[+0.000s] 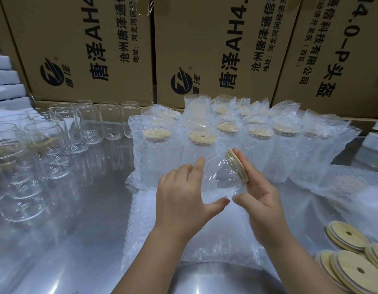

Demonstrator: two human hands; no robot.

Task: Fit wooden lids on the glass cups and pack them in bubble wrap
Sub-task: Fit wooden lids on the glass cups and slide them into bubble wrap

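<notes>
Centrally, head view: holds a glass cup (215,181) tipped on its side in the air just above the bubble wrap sheet (162,230), mouth pointing up and to the right. Clear, rounded, thick at the base. Carries a wooden lid (236,164) over the mouth: pale round disc, seen almost edge-on, with a whitish seal ring just under the wood.

Grips the cup's body with the left hand (181,194), fingers curled over the top, thumb underneath. Presses the right hand (260,198) against the lid's outer face, fingers straight and flat, thumb reaching under the cup near the rim, close to the left thumb.

Behind the hands: rows of wrapped cups (156,158) standing upright in bubble sleeves, lids showing faintly through the tops. Left: bare cups (46,145) standing mouth-up on the metal table (67,230). Lower right: loose lids (349,264) in an overlapping pile, each with a small central hole and a white edge ring. Along the back: cardboard boxes (88,49) printed in black. Far left: stacked white foam pads (7,81).
</notes>
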